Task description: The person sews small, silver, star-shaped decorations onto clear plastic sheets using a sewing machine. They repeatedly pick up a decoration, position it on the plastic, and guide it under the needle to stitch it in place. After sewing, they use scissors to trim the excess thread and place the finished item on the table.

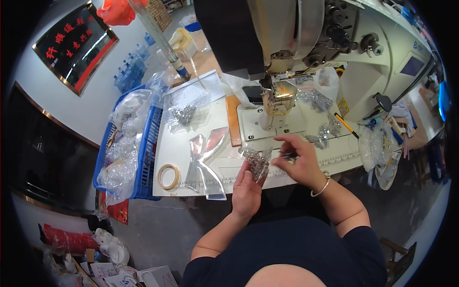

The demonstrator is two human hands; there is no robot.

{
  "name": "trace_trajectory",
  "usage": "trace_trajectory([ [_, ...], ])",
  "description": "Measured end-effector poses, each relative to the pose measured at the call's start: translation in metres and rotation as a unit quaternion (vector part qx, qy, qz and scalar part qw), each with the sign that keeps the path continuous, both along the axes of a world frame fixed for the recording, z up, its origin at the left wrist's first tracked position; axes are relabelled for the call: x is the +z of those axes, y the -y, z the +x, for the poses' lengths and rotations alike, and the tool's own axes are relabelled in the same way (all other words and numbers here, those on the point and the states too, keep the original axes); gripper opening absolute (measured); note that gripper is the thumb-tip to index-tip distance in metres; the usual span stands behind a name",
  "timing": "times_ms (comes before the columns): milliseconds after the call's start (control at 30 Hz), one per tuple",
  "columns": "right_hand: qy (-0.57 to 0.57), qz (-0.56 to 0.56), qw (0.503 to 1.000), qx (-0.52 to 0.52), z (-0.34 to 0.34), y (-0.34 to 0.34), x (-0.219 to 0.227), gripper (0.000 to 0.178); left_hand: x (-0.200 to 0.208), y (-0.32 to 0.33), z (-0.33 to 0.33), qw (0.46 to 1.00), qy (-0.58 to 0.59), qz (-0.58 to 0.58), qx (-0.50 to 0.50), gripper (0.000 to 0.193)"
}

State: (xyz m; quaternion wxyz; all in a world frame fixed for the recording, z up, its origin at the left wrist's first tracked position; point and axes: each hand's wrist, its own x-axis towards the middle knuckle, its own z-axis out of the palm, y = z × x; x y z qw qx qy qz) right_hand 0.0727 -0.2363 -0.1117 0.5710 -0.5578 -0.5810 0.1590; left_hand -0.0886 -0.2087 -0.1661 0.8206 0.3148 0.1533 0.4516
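At the front edge of the sewing table, my left hand [248, 192] holds a glittering silver bow-shaped ornament [258, 165] upright between thumb and fingers. Close to its right side is my right hand [301, 160], with fingers curled around a small dark, shiny item that I cannot make out. Behind both hands stands the large white sewing machine [399, 60], its lit needle area over a metal plate [251, 125]. Left of the ornament lies a clear plastic bow-shaped piece [208, 170] with shiny edges. More silver ornaments [330, 128] lie right of the plate.
A roll of tan tape [168, 176] sits at the table's front left corner, near a ruler strip [306, 168]. A blue basket [143, 167] of plastic bags stands left of the table. A yellow pen [346, 125] and crumpled clear bags [377, 146] are at the right.
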Motion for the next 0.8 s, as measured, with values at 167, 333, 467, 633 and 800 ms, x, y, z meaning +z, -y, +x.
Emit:
trace_trajectory([
  [167,-0.096,-0.048,0.992,0.062,-0.015,-0.01,0.002,0.036,0.017,-0.001,0.003,0.9,-0.217,0.375,0.041,0.053],
  [333,-0.377,-0.165,0.89,0.196,0.01,-0.003,0.005,0.028,0.026,-0.018,-0.014,0.869,-0.236,0.421,0.111,0.05],
  [467,-0.501,-0.161,0.813,0.249,0.015,-0.003,-0.01,0.031,0.053,-0.027,-0.012,0.748,-0.397,0.508,0.16,0.052],
  [633,-0.542,-0.182,0.772,0.276,0.012,-0.002,-0.024,0.034,0.048,-0.025,-0.011,0.797,-0.373,0.463,0.101,0.033],
  [800,-0.554,-0.21,0.759,0.268,0.005,0.008,-0.039,0.038,0.037,-0.026,-0.011,0.791,-0.396,0.452,0.114,0.029],
])
